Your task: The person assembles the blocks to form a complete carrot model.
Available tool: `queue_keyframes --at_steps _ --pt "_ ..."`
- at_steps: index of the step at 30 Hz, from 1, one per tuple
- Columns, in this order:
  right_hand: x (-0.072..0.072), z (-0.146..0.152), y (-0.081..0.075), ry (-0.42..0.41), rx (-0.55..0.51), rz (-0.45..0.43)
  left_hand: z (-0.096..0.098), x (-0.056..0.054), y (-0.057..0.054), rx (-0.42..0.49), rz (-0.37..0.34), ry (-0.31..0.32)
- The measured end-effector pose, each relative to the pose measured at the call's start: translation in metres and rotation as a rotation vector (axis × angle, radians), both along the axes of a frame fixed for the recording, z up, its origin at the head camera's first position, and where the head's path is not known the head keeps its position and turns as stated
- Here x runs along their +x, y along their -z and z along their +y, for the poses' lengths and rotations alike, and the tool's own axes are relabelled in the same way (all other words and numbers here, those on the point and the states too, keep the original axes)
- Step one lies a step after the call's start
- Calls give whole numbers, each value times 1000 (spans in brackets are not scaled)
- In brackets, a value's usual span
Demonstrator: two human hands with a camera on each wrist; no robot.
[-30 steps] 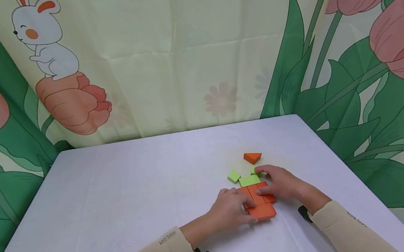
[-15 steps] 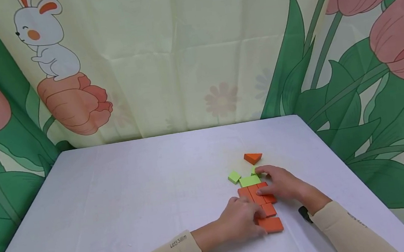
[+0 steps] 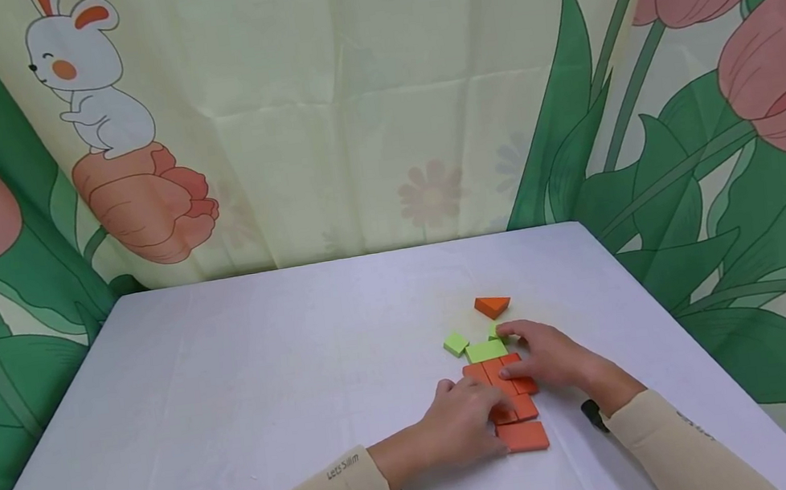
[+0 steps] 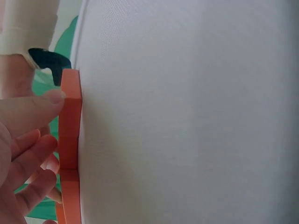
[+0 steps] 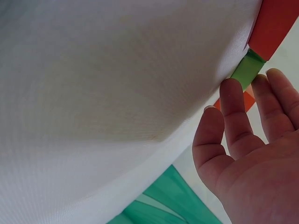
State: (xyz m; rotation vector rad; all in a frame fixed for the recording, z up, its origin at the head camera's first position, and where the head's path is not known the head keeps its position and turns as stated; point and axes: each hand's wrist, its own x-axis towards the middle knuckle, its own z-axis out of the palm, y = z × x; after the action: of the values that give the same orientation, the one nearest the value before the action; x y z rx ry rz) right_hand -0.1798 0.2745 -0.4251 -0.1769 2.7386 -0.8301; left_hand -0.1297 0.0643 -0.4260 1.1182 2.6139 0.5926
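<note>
Orange rectangular blocks (image 3: 479, 373) lie flat side by side, with a light green block (image 3: 486, 351) along their far edge. My left hand (image 3: 460, 423) reaches over their near-left side. Its thumb touches the left end of an orange block (image 3: 524, 438) nearest me, set slightly apart from the others; the fingers bend loosely over the row behind it. In the left wrist view the thumb (image 4: 35, 109) rests against an orange block (image 4: 70, 112). My right hand (image 3: 551, 352) lies along the right side, fingertips by a small green block (image 5: 247, 70), thumb over the orange blocks.
A small green block (image 3: 456, 344) sits at the far left of the arrangement. Beyond the blocks lies an orange triangular block (image 3: 492, 306). The white-covered table (image 3: 246, 359) meets a patterned cloth backdrop (image 3: 351, 136) at its far edge.
The nearest orange block has come toward me, away from the row, exposing another orange block. My left hand shifted right and nearer, then slightly left. The right hand stays put.
</note>
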Motion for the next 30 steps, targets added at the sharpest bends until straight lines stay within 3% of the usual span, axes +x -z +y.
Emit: queue_keyframes --at_steps 21,24,30 --pt "0 1 -1 -5 2 1 7 6 -1 -4 -25 -19" --pt "0 1 -1 -14 1 2 7 5 -1 4 -34 35" --pt "0 2 -2 -35 -14 17 7 3 -6 -45 26 240"
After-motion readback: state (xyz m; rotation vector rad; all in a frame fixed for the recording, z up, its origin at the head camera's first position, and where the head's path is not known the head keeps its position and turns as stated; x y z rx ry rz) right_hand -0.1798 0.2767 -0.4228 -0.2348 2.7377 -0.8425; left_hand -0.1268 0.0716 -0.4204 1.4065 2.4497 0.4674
